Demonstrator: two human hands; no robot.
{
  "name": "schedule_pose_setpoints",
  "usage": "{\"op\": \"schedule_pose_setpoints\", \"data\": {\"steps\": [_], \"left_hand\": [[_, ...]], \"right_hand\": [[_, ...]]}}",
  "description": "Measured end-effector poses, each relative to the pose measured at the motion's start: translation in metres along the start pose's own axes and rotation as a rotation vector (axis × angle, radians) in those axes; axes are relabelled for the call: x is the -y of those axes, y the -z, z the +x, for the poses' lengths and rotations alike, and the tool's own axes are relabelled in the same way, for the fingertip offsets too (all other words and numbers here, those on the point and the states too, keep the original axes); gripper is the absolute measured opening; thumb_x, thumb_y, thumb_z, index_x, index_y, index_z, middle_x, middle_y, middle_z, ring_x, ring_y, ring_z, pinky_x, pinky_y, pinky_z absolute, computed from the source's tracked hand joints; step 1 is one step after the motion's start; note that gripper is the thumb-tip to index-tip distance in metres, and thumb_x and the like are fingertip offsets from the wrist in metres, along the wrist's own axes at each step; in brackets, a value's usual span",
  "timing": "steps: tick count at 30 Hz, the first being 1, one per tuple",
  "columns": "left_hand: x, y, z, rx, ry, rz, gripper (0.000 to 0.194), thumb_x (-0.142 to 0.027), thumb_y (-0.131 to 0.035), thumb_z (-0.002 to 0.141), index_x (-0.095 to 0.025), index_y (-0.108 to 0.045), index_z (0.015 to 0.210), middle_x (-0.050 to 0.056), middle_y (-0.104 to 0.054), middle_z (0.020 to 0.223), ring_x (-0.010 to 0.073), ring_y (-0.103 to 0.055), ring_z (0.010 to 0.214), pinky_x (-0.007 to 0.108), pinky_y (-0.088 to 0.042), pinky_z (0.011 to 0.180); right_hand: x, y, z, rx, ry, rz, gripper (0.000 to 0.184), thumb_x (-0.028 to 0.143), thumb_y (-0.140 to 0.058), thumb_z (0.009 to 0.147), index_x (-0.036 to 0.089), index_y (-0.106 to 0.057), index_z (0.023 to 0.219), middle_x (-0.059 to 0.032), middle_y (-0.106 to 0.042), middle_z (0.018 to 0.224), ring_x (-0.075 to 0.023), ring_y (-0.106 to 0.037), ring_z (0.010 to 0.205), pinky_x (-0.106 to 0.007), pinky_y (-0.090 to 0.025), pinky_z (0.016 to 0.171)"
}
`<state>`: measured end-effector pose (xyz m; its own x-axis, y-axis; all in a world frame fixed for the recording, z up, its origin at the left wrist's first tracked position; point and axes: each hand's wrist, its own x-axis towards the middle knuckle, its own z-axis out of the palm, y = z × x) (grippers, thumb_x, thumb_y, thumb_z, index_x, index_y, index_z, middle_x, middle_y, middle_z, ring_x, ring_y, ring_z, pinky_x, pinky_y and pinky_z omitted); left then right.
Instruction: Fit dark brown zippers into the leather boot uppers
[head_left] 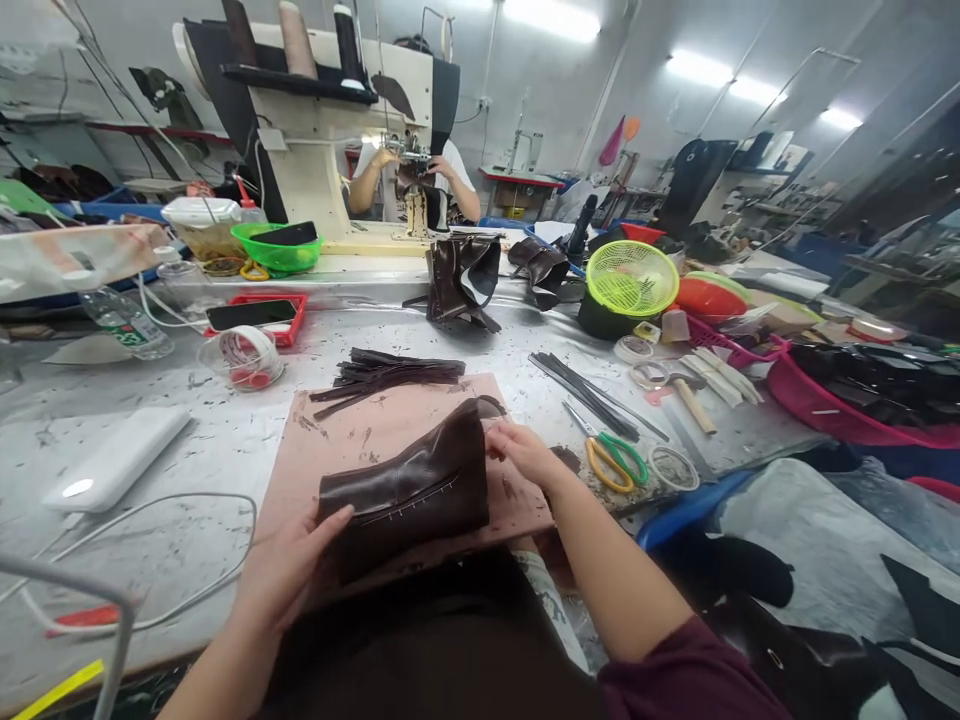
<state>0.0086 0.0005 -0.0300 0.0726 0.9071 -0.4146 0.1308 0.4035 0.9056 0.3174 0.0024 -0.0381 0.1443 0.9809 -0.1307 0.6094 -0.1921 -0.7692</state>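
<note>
A dark brown leather boot upper (409, 485) lies on its side over a pinkish work board (300, 450), with a row of small pale stitches or marks along one seam. My left hand (304, 550) grips its narrower left end, thumb on top and the other fingers hidden below. At the wider right end, my right hand (517, 450) has its fingers pinched at the edge of the leather. Dark leather strips (397, 372) are piled at the board's far edge. Green-and-orange-handled scissors (611, 460) rest to the right of my right hand.
Two more boot uppers (459, 285) stand further back. A hammer (694, 403), a yellow-green basket (632, 280) and a pink basket (840, 400) are on the right. At left are a white power bank (124, 460), its cable and a tape roll (251, 355). Opposite, a person works at a sewing machine (300, 150).
</note>
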Motion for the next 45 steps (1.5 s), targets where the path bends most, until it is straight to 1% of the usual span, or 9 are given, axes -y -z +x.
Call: {"op": "schedule_pose_setpoints", "data": {"steps": [3, 5, 10, 16, 21, 25, 28, 32, 45], "left_hand": [[-0.005, -0.013, -0.008, 0.186, 0.111, -0.359, 0.042, -0.022, -0.072, 0.059, -0.021, -0.059, 0.099, 0.004, -0.066, 0.096, 0.0217, -0.060, 0.094, 0.030, -0.049, 0.081], [-0.009, -0.021, -0.015, 0.185, 0.139, -0.463, 0.039, -0.014, -0.069, 0.059, -0.019, -0.060, 0.097, 0.004, -0.067, 0.092, 0.0230, -0.060, 0.094, 0.031, -0.051, 0.080], [-0.012, -0.028, -0.020, 0.180, 0.299, -0.573, 0.022, -0.012, -0.057, 0.066, -0.013, -0.063, 0.087, 0.007, -0.069, 0.084, 0.0257, -0.062, 0.091, 0.037, -0.052, 0.080], [-0.006, -0.025, -0.019, 0.227, 0.337, -0.617, 0.019, -0.012, -0.055, 0.069, -0.012, -0.063, 0.085, 0.007, -0.068, 0.089, 0.0245, -0.061, 0.094, 0.036, -0.050, 0.085], [-0.004, -0.027, -0.021, 0.253, 0.349, -0.614, 0.019, -0.017, -0.058, 0.068, -0.012, -0.062, 0.086, 0.008, -0.068, 0.090, 0.0246, -0.060, 0.095, 0.035, -0.049, 0.085], [0.001, -0.029, -0.021, 0.248, 0.309, -0.580, 0.024, -0.012, -0.062, 0.062, -0.013, -0.061, 0.086, 0.007, -0.068, 0.092, 0.0240, -0.059, 0.097, 0.033, -0.048, 0.086], [0.005, -0.029, -0.021, 0.230, 0.301, -0.563, 0.023, -0.010, -0.061, 0.060, -0.015, -0.060, 0.082, 0.006, -0.068, 0.090, 0.0229, -0.059, 0.097, 0.032, -0.047, 0.086], [0.008, -0.029, -0.020, 0.272, 0.298, -0.566, 0.019, -0.013, -0.060, 0.060, -0.016, -0.060, 0.079, 0.006, -0.068, 0.086, 0.0227, -0.060, 0.096, 0.032, -0.048, 0.084], [0.013, -0.028, -0.022, 0.302, 0.312, -0.581, 0.018, -0.015, -0.061, 0.059, -0.015, -0.059, 0.077, 0.007, -0.068, 0.086, 0.0247, -0.059, 0.096, 0.032, -0.048, 0.081]], "right_hand": [[-0.015, 0.021, 0.015, -0.134, -0.175, -0.090, 0.022, 0.032, -0.040, 0.081, 0.019, -0.055, 0.073, -0.0056, -0.063, 0.078, -0.0184, -0.059, 0.076, -0.029, -0.042, 0.065], [-0.030, 0.028, 0.026, -0.205, -0.282, -0.150, 0.009, 0.026, -0.055, 0.069, 0.017, -0.054, 0.073, -0.0094, -0.063, 0.077, -0.0239, -0.060, 0.079, -0.032, -0.042, 0.065], [-0.045, 0.024, 0.039, -0.283, -0.378, -0.177, 0.027, 0.011, -0.063, 0.049, 0.017, -0.057, 0.075, -0.0067, -0.064, 0.065, -0.0243, -0.061, 0.067, -0.030, -0.042, 0.057], [-0.026, 0.028, 0.010, -0.507, -0.219, -0.097, 0.022, 0.031, -0.042, 0.073, 0.017, -0.056, 0.082, -0.0081, -0.065, 0.080, -0.0192, -0.060, 0.071, -0.027, -0.043, 0.060], [-0.017, 0.005, -0.028, -0.425, -0.076, -0.064, 0.017, 0.035, -0.051, 0.066, 0.020, -0.054, 0.059, 0.0004, -0.056, 0.050, -0.0165, -0.053, 0.051, -0.027, -0.039, 0.052], [0.009, -0.010, -0.057, -0.637, 0.116, 0.266, 0.020, 0.035, -0.043, 0.076, 0.019, -0.055, 0.078, -0.0019, -0.059, 0.062, -0.0149, -0.055, 0.053, -0.026, -0.042, 0.051], [0.041, -0.024, -0.069, -0.371, 0.346, 0.494, 0.016, 0.032, -0.044, 0.078, 0.020, -0.055, 0.076, -0.0021, -0.060, 0.067, -0.0143, -0.058, 0.056, -0.026, -0.046, 0.052], [0.066, -0.054, -0.069, 0.090, 0.434, 0.340, 0.013, 0.027, -0.041, 0.082, 0.020, -0.052, 0.077, 0.0000, -0.059, 0.063, -0.0131, -0.057, 0.055, -0.024, -0.046, 0.051], [0.061, -0.074, -0.070, 0.001, 0.541, 0.167, 0.013, 0.023, -0.039, 0.084, 0.021, -0.050, 0.076, -0.0002, -0.056, 0.064, -0.0129, -0.056, 0.058, -0.023, -0.045, 0.053]]}}
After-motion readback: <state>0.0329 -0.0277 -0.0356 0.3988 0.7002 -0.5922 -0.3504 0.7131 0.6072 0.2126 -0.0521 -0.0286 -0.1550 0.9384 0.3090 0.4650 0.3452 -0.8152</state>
